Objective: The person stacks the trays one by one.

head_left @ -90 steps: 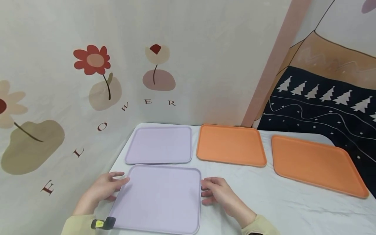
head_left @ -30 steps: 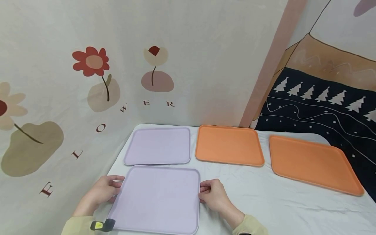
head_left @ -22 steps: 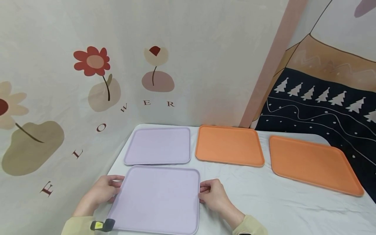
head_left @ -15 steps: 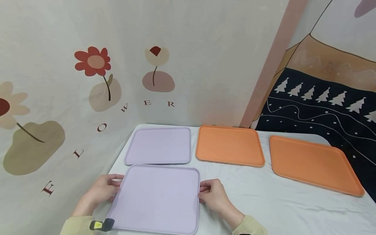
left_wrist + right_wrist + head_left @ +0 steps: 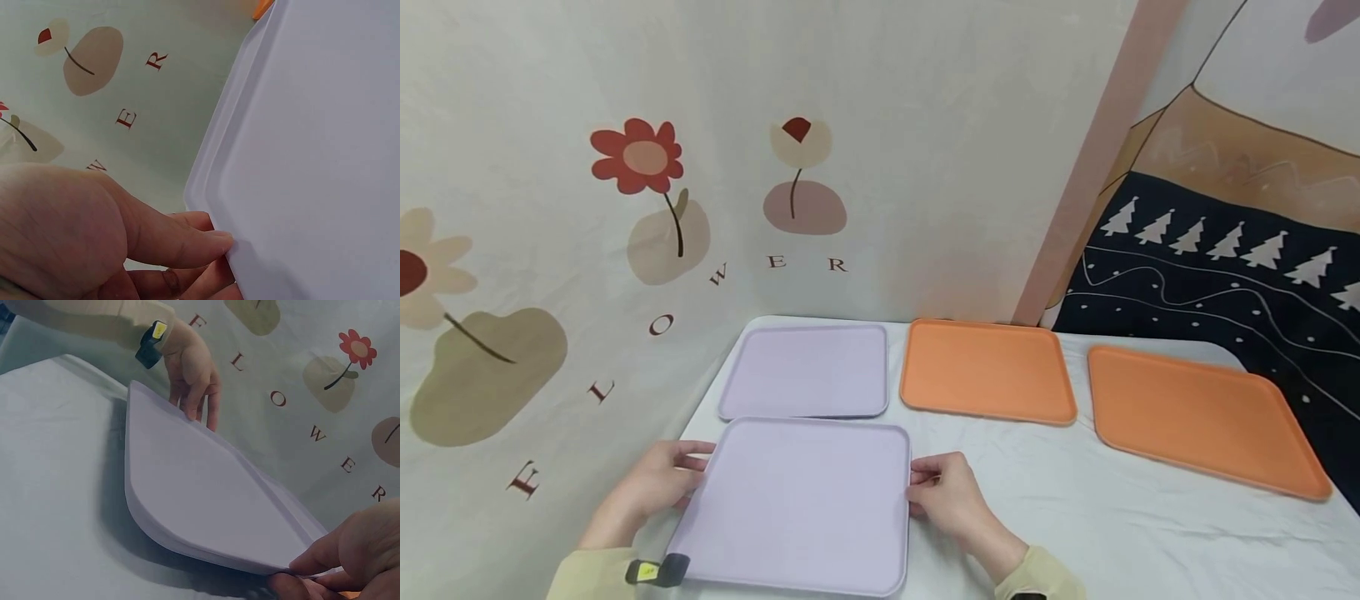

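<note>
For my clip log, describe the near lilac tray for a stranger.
Find the white table, then look left past the orange trays. The near lilac tray, unlike the far lilac tray, is pinched by the left grip and right grip.

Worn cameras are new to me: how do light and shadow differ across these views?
Head view: bright overall; left wrist view: greyer, a soft shadow on the near lilac tray beside the left hand; right wrist view: dim, a broad shadow on the white cloth.
</note>
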